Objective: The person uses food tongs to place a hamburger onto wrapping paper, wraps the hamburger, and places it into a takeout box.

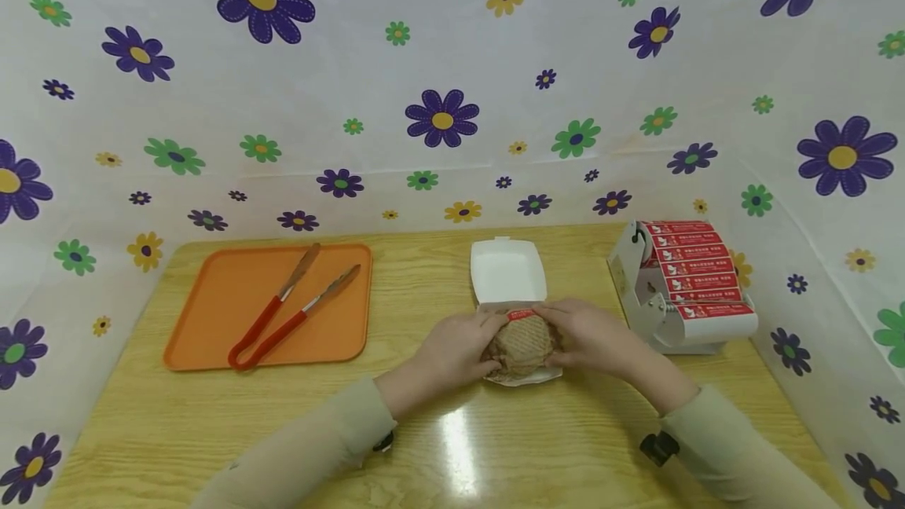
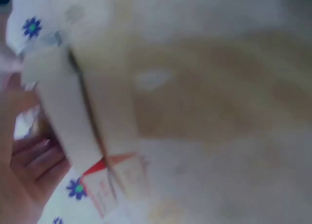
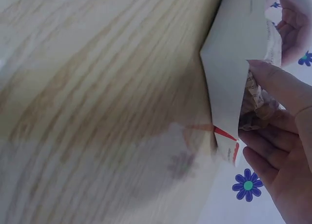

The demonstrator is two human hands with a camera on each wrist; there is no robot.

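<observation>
A round bundle in brown patterned paper (image 1: 525, 348), like a wrapped burger, sits in the lower half of a white clamshell box (image 1: 507, 269), whose lid lies folded back. Across the bundle's far side is a red label (image 1: 522, 315). My left hand (image 1: 458, 346) holds the bundle from the left, and my right hand (image 1: 590, 336) grips it from the right, thumbs nearer me. The right wrist view shows the right thumb at the upper edge of the box wall (image 3: 226, 72), with crumpled wrapper behind it. The left wrist view is blurred; fingers there curl beside the box (image 2: 73, 112).
At the left lies an orange tray (image 1: 212, 297) with red-handled tongs (image 1: 265, 336) on it, their handle end over its front edge. A label dispenser (image 1: 696, 281) loaded with red labels stands at the right. Flower-patterned sheeting (image 1: 318, 100) encloses the wooden table's back and sides.
</observation>
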